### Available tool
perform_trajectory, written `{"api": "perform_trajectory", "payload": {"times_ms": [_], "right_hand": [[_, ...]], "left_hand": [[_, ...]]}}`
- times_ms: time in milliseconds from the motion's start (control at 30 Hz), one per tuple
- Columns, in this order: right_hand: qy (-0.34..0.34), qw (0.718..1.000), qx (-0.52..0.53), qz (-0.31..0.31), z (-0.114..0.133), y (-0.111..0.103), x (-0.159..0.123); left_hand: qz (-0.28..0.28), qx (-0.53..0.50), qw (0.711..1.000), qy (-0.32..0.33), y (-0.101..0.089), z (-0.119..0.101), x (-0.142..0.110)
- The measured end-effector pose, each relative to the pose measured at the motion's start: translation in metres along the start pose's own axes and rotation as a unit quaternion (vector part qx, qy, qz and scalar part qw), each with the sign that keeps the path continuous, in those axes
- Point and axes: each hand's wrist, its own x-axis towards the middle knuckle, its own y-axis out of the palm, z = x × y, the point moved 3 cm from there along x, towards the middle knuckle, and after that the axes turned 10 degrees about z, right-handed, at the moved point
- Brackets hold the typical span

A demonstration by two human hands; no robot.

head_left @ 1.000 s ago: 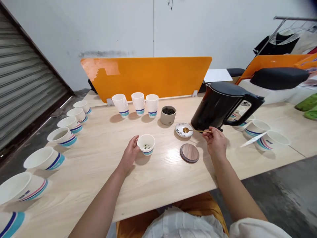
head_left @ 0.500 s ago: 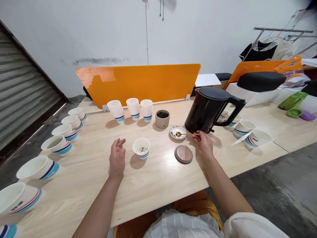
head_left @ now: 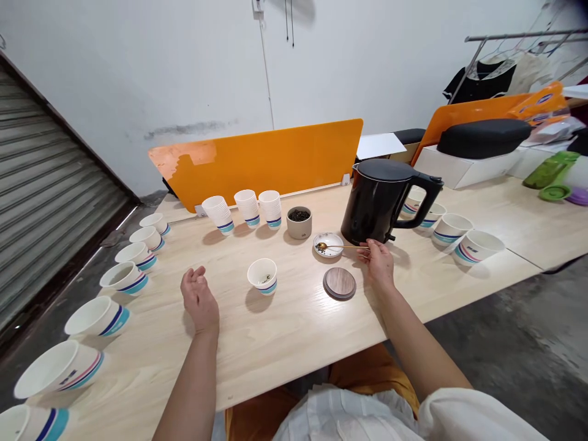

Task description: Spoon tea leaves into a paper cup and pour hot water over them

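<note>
My right hand (head_left: 376, 263) pinches the thin handle of a gold spoon (head_left: 340, 246), whose bowl lies on a small white patterned saucer (head_left: 328, 244). A black electric kettle (head_left: 374, 202) stands just beyond that hand. My left hand (head_left: 198, 300) hovers palm up with its fingers apart, holding nothing. The nearest thing to it is a white paper cup with blue stripes (head_left: 262, 275), a few tea leaves inside. A round wooden coaster (head_left: 339, 283) lies below the saucer, and a ceramic jar of dark tea leaves (head_left: 299, 222) stands behind it.
Several stacks of white paper cups (head_left: 248, 208) stand before an orange divider (head_left: 257, 162) on the light wooden table (head_left: 285, 331). Rows of striped cups (head_left: 478, 247) line the table's left and right sides. A metal roller shutter (head_left: 46, 202) is at the left.
My left hand has let go of the cup and moved left, away from it. The right hand still holds the spoon. The view has swung, shifting everything slightly.
</note>
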Motion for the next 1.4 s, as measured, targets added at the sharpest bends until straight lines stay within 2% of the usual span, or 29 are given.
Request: {"api": "perform_trajectory", "payload": {"times_ms": [200, 367, 433, 500, 667, 733, 800, 867, 900, 967, 1033, 1100, 1167, 1200, 1233, 1333, 1400], "right_hand": [[-0.033, 0.998, -0.055, -0.019, 0.004, -0.002, -0.001], [-0.131, 0.983, -0.118, -0.054, 0.017, -0.009, -0.012], [-0.174, 0.971, -0.159, -0.041, 0.019, -0.011, -0.025], [-0.202, 0.955, -0.216, 0.004, 0.018, -0.012, -0.042], [-0.202, 0.886, -0.37, 0.194, 0.003, -0.008, -0.072], [-0.189, 0.859, -0.409, 0.244, -0.002, -0.006, -0.078], [-0.172, 0.831, -0.455, 0.27, -0.007, -0.005, -0.082], [-0.157, 0.79, -0.522, 0.28, -0.012, -0.003, -0.085], [-0.153, 0.768, -0.555, 0.281, -0.014, -0.003, -0.086], [-0.16, 0.731, -0.601, 0.281, -0.017, -0.002, -0.088], [-0.184, 0.716, -0.612, 0.28, -0.018, -0.002, -0.089], [-0.211, 0.704, -0.617, 0.281, -0.018, -0.001, -0.089], [-0.231, 0.695, -0.621, 0.279, -0.018, 0.002, -0.09], [-0.24, 0.693, -0.621, 0.277, -0.017, 0.003, -0.09], [-0.249, 0.695, -0.616, 0.276, -0.016, 0.004, -0.091], [-0.282, 0.717, -0.574, 0.278, -0.014, 0.006, -0.096], [-0.302, 0.734, -0.534, 0.292, -0.014, 0.006, -0.099]], "left_hand": [[-0.027, 0.017, 0.999, -0.007, -0.005, 0.007, 0.004], [-0.035, 0.019, 0.999, -0.018, -0.008, 0.012, 0.007], [-0.038, 0.014, 0.999, -0.022, -0.008, 0.013, 0.007], [-0.037, 0.002, 0.999, -0.027, -0.007, 0.014, 0.008], [-0.031, -0.024, 0.998, -0.046, -0.006, 0.018, 0.011], [-0.042, -0.037, 0.997, -0.044, -0.007, 0.012, 0.012], [-0.064, -0.056, 0.996, -0.032, -0.01, -0.003, 0.012], [-0.082, -0.082, 0.993, -0.011, -0.012, -0.029, 0.009], [-0.074, -0.101, 0.992, 0.007, -0.011, -0.046, 0.006], [-0.038, -0.124, 0.991, 0.037, -0.006, -0.079, -0.006], [0.022, -0.129, 0.991, 0.043, 0.005, -0.104, -0.026], [0.143, -0.148, 0.978, -0.024, 0.027, -0.114, -0.055], [0.31, -0.158, 0.928, -0.132, 0.056, -0.111, -0.09], [0.369, -0.174, 0.894, -0.187, 0.07, -0.108, -0.106], [0.396, -0.178, 0.869, -0.237, 0.083, -0.104, -0.121], [0.397, -0.143, 0.85, -0.314, 0.113, -0.098, -0.144], [0.396, -0.164, 0.828, -0.363, 0.127, -0.1, -0.151]]}}
